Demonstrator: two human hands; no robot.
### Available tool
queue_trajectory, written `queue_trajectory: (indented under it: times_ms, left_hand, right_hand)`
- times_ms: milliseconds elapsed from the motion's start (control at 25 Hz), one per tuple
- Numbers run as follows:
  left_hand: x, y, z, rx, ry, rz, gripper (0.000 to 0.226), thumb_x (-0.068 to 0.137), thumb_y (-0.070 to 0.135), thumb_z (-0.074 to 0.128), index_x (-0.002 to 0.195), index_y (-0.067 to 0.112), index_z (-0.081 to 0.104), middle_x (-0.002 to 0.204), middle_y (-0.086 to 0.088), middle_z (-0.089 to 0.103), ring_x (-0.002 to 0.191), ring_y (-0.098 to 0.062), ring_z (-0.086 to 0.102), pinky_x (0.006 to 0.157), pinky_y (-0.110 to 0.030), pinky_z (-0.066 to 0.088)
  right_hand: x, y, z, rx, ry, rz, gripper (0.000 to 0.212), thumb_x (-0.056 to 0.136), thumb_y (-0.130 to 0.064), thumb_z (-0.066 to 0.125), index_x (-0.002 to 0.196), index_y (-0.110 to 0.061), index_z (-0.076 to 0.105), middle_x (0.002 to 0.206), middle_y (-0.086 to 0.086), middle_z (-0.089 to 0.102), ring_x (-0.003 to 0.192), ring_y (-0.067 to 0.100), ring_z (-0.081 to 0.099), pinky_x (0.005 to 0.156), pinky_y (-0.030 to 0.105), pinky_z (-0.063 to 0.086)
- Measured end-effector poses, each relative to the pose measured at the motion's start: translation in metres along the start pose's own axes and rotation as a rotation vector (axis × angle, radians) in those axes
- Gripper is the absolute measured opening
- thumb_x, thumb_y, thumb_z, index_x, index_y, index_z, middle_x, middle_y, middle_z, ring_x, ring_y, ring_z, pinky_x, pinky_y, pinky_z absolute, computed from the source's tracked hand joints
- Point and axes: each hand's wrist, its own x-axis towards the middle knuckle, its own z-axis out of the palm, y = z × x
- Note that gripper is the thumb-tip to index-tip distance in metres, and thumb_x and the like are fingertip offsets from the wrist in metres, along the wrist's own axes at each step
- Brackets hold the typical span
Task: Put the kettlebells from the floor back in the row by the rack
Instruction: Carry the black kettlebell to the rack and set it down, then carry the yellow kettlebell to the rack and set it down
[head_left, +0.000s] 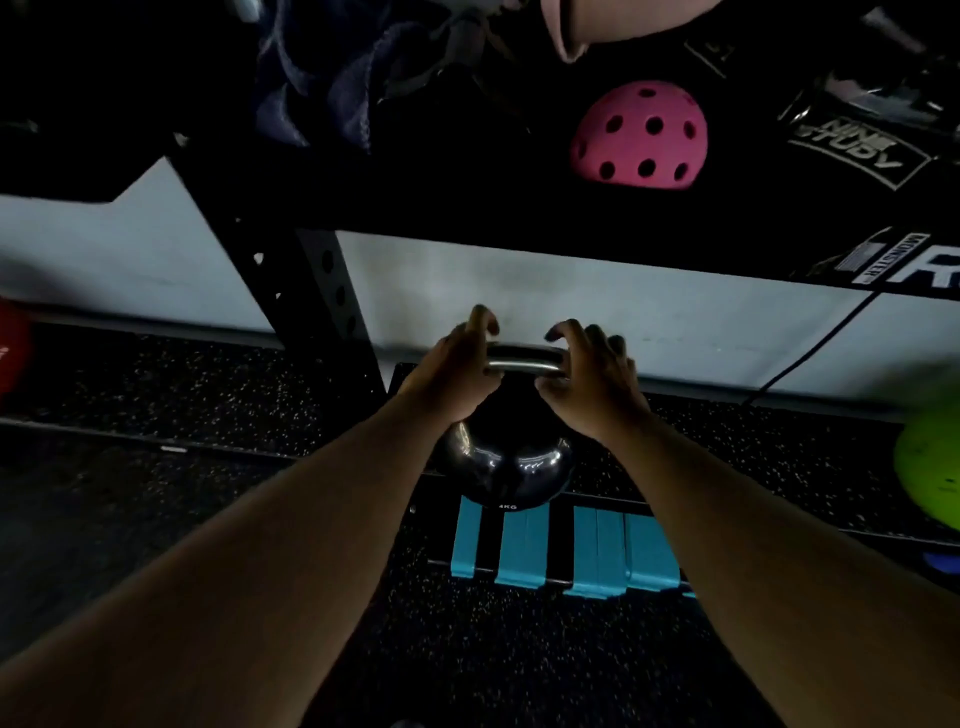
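Black kettlebell (506, 467), marked 4KG, sits low in front of the person, close to the wall under the rack shelf (519, 218). Can't tell if it's resting on the floor (208, 395) or just off it; its base overlaps the far edge of a set of blue blocks (566, 551).

Handle (524, 360) is a shiny bar with its long axis left-right, parallel to the wall. That's the relation that matters: both hands come at it from the near side, square to the bar, one per end.

Left hand (452, 371) sits on the left end, palm against the bar, fingers lifted and only loosely curled. Right hand (592, 379) sits on the right end, fingers spread and arched over the bar, not closed. Neither is clamped; contact looks partial on both. Both about equally near, bell centred between the forearms.

Rack upright (327, 306) stands just left of the bell, touching or nearly touching the wall line. Green ball (930, 467) is at the right floor edge, well apart. Pink perforated ball (639, 135) is up on the shelf, next to dark cloth (311, 83).

Judgement: either a set-down being released or a grip being taken; one frame doesn't say. No row of other kettlebells in view, so can't confirm the slot.
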Motion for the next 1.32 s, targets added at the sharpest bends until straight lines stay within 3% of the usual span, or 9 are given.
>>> queue_trajectory:
  times_ms: [120, 320, 520, 760, 960, 1200, 1320]
  left_hand:
    - [-0.029, -0.004, -0.02, 0.145, -0.013, -0.007, 0.074, 0.076, 0.013, 0.07, 0.136, 0.025, 0.029, 0.127, -0.01, 0.048, 0.111, -0.03, 0.054, 0.088, -0.045, 0.052]
    - [-0.125, -0.042, -0.05, 0.26, 0.018, -0.197, 0.058, 0.08, 0.022, 0.066, 0.131, 0.024, 0.039, 0.134, -0.005, 0.045, 0.122, -0.028, 0.045, 0.1, -0.044, 0.036]
    - [-0.248, -0.115, -0.075, 0.259, -0.035, -0.373, 0.047, 0.08, 0.013, 0.063, 0.122, 0.028, 0.047, 0.133, -0.001, 0.046, 0.122, -0.024, 0.043, 0.098, -0.039, 0.035]
    - [-0.459, -0.198, -0.045, 0.175, -0.161, -0.677, 0.045, 0.074, 0.007, 0.061, 0.112, 0.028, 0.051, 0.122, 0.001, 0.05, 0.115, -0.023, 0.047, 0.091, -0.038, 0.039]
    - [-0.613, -0.241, 0.001, 0.134, -0.317, -0.854, 0.045, 0.074, 0.019, 0.061, 0.117, 0.03, 0.051, 0.124, -0.003, 0.051, 0.118, -0.029, 0.048, 0.092, -0.043, 0.04]
    - [-0.715, -0.273, 0.085, 0.105, -0.553, -0.841, 0.065, 0.077, 0.032, 0.065, 0.138, 0.026, 0.042, 0.139, -0.004, 0.043, 0.13, -0.029, 0.041, 0.1, -0.045, 0.039]
    - [-0.74, -0.29, 0.13, 0.055, -0.642, -0.837, 0.064, 0.071, 0.033, 0.069, 0.131, 0.024, 0.048, 0.131, -0.003, 0.049, 0.122, -0.027, 0.047, 0.091, -0.04, 0.043]
  right_hand:
    - [-0.008, -0.029, -0.025, -0.048, -0.035, -0.118, 0.064, 0.076, -0.031, 0.062, 0.135, -0.029, 0.038, 0.126, 0.006, 0.046, 0.123, 0.027, 0.035, 0.094, 0.036, 0.032]
    - [-0.04, -0.109, -0.013, -0.071, -0.012, -0.341, 0.05, 0.078, -0.03, 0.059, 0.126, -0.026, 0.046, 0.123, 0.003, 0.047, 0.119, 0.028, 0.039, 0.095, 0.039, 0.037]
    - [-0.096, -0.19, 0.059, -0.13, -0.097, -0.543, 0.039, 0.071, -0.029, 0.06, 0.109, -0.026, 0.054, 0.109, 0.002, 0.054, 0.11, 0.032, 0.047, 0.094, 0.047, 0.039]
    - [-0.217, -0.253, 0.179, -0.195, -0.43, -0.644, 0.034, 0.079, -0.029, 0.058, 0.112, -0.028, 0.052, 0.117, 0.001, 0.054, 0.115, 0.028, 0.043, 0.096, 0.046, 0.034]
    - [-0.346, -0.275, 0.283, -0.344, -0.705, -0.747, 0.034, 0.078, -0.031, 0.057, 0.112, -0.026, 0.052, 0.117, 0.003, 0.055, 0.112, 0.03, 0.045, 0.096, 0.047, 0.038]
    - [-0.471, -0.25, 0.377, -0.411, -0.994, -0.791, 0.044, 0.073, -0.033, 0.058, 0.116, -0.026, 0.052, 0.114, 0.005, 0.056, 0.107, 0.032, 0.047, 0.091, 0.048, 0.038]
    - [-0.51, -0.229, 0.417, -0.443, -1.12, -0.796, 0.05, 0.074, -0.033, 0.061, 0.121, -0.021, 0.049, 0.117, 0.009, 0.05, 0.109, 0.034, 0.045, 0.091, 0.048, 0.04]
